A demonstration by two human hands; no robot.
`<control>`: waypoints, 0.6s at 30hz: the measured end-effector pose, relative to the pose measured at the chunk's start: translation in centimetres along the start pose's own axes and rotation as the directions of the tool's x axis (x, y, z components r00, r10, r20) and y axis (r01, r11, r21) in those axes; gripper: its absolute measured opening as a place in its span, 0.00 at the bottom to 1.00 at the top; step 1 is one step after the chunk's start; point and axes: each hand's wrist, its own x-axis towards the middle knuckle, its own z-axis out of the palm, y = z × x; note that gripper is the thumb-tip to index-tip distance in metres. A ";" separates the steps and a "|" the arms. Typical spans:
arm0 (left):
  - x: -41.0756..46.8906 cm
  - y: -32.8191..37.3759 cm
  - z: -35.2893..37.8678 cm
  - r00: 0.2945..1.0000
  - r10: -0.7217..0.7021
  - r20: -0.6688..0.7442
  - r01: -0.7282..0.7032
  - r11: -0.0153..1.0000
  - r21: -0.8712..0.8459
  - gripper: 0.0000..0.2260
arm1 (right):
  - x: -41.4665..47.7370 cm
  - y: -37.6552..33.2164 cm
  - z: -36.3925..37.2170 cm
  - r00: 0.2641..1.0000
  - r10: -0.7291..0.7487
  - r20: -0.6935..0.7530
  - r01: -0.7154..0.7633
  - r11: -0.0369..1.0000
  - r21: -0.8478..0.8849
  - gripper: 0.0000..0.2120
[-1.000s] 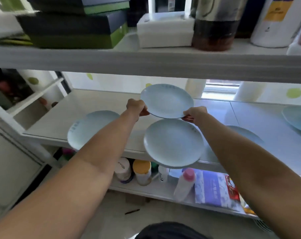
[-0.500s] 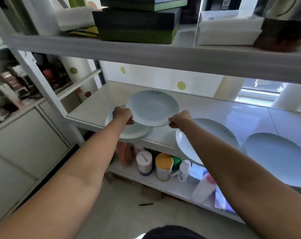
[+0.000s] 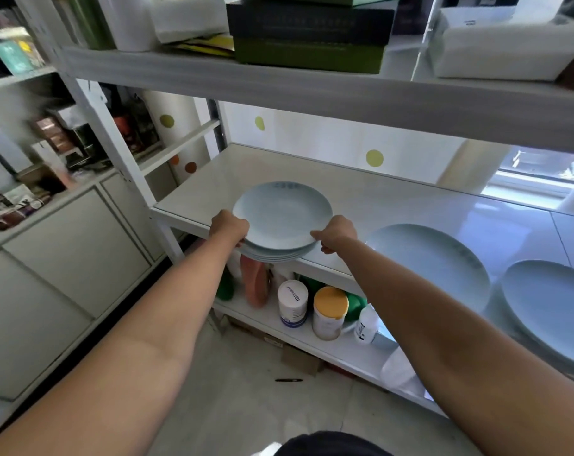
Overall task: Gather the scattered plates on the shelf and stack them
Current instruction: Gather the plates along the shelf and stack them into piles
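The left hand [image 3: 230, 225] and right hand [image 3: 336, 232] curl their fingers round opposite rims of a pale blue plate [image 3: 282, 215], gripping it between them. Directly under the fingers lies a stack of plates [image 3: 279, 255], its front edge overhanging the lip of the white shelf [image 3: 394, 199]; whether the held plate touches the stack is unclear. Beyond the fingertips, open shelf surface runs to the back edge. Near the right fingers a second plate [image 3: 427, 261] overhangs the lip, with a third plate [image 3: 552, 304] just beside it.

In view are two hands, a left hand [image 3: 230, 225] and a right hand [image 3: 336, 230], one stack [image 3: 280, 215] of plates whose number cannot be told, two more plates [image 3: 427, 268] [image 3: 548, 307], two canisters [image 3: 292, 302] [image 3: 330, 312], one small bottle [image 3: 366, 324], three yellow dots [image 3: 166, 121] [image 3: 259, 123] [image 3: 374, 158], two orange dots [image 3: 175, 159] [image 3: 190, 166] and one pen [image 3: 288, 380].
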 end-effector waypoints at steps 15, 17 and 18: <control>1.6 1.5 1.1 0.907 0.383 0.173 -0.395 0.636 0.663 0.31 | 0.2 -0.1 -0.9 0.976 -0.122 -0.180 0.040 0.914 -0.404 0.27; 1.7 2.2 1.8 0.872 0.421 0.249 -0.468 0.568 0.677 0.31 | 0.4 1.0 -2.2 0.956 -0.218 -0.196 0.089 0.852 -0.516 0.30; 1.6 2.6 2.3 0.855 0.443 0.270 -0.496 0.546 0.676 0.31 | 0.5 1.7 -3.0 0.951 -0.244 -0.192 0.100 0.828 -0.552 0.31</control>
